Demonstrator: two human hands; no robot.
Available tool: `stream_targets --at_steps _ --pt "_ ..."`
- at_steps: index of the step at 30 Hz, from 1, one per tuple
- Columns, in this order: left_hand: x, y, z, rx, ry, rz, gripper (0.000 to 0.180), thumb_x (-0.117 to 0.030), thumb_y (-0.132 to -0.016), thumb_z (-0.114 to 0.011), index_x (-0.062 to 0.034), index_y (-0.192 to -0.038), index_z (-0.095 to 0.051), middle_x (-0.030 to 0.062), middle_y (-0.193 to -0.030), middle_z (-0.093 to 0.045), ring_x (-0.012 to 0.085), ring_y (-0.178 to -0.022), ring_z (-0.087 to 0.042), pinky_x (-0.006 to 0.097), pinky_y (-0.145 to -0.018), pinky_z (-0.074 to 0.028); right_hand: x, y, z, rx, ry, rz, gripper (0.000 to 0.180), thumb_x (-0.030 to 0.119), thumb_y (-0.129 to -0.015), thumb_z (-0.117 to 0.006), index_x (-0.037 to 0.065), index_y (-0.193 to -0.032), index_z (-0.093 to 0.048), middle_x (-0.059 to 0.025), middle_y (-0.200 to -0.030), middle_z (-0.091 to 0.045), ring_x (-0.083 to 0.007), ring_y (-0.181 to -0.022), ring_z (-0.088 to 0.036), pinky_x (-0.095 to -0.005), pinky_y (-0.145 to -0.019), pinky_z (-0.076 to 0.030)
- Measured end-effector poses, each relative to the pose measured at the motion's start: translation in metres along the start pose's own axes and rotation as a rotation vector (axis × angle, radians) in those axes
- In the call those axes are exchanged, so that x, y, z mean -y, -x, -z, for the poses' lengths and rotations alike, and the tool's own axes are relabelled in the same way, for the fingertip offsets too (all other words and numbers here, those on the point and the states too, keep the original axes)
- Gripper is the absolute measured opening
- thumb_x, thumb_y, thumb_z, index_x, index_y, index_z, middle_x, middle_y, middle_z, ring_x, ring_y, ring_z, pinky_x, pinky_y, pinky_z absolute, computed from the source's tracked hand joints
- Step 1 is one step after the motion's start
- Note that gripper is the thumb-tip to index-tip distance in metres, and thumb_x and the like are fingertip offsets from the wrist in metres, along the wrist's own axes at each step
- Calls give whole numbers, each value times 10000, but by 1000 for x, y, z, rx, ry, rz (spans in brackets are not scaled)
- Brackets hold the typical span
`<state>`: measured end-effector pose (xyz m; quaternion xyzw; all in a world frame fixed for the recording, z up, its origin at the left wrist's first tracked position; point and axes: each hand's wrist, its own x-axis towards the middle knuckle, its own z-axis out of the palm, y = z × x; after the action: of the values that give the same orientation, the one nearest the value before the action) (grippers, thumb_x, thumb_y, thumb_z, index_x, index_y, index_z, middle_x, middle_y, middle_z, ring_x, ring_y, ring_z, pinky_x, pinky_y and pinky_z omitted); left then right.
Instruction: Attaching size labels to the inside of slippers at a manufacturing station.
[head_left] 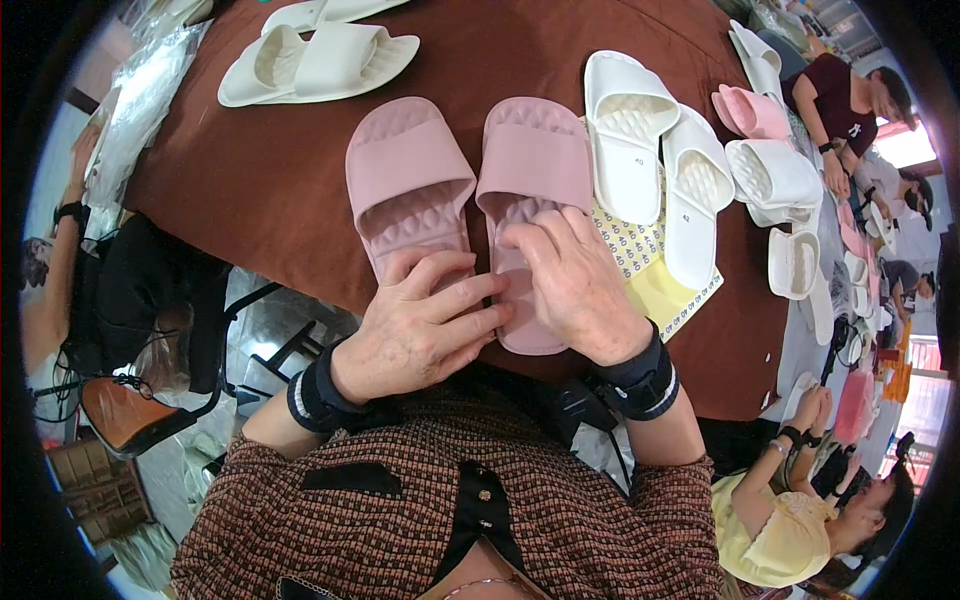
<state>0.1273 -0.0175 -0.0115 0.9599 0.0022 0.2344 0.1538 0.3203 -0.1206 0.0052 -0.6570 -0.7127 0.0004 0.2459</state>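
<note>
Two pink slide slippers lie side by side on a dark red table (280, 190), toes pointing away from me. My left hand (425, 325) rests on the heel end of the left pink slipper (408, 180), fingers reaching toward the right one. My right hand (575, 285) lies on the footbed of the right pink slipper (535, 150), fingers curled and pressing down near its heel. Whether either hand truly grips a slipper is hard to tell. Both wrists wear dark bands.
A pair of white slippers (655, 160) sits just right of the pink pair on yellow patterned paper (655, 285). Cream slippers (320, 62) lie at the far left. More white and pink slippers (765, 150) spread to the right. Other people sit at the right and lower right. Clear bags (150, 90) lie at the left edge.
</note>
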Motion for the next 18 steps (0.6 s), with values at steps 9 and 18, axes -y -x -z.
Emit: stream_targets --at_steps 9,18 --pt "0 -1 2 9 -2 3 420 -173 -705 -759 -148 -1121 -703 10 -1266 -602 268 -1134 -528 419 -947 -386 -1 2 0 -17 -66 -26 302 -39 -746 -559 41 -1037 -575 -124 -976 -557 -327 -957 -528 -414 -872 -442" --pt "0 -1 2 25 1 5 433 -171 -697 -765 -147 -1125 -702 8 -1286 -600 263 -1135 -532 416 -950 -386 -10 5 1 -88 -196 3 226 13 -779 -572 46 -1002 -560 -117 -947 -574 -323 -932 -534 -410 -838 -438"
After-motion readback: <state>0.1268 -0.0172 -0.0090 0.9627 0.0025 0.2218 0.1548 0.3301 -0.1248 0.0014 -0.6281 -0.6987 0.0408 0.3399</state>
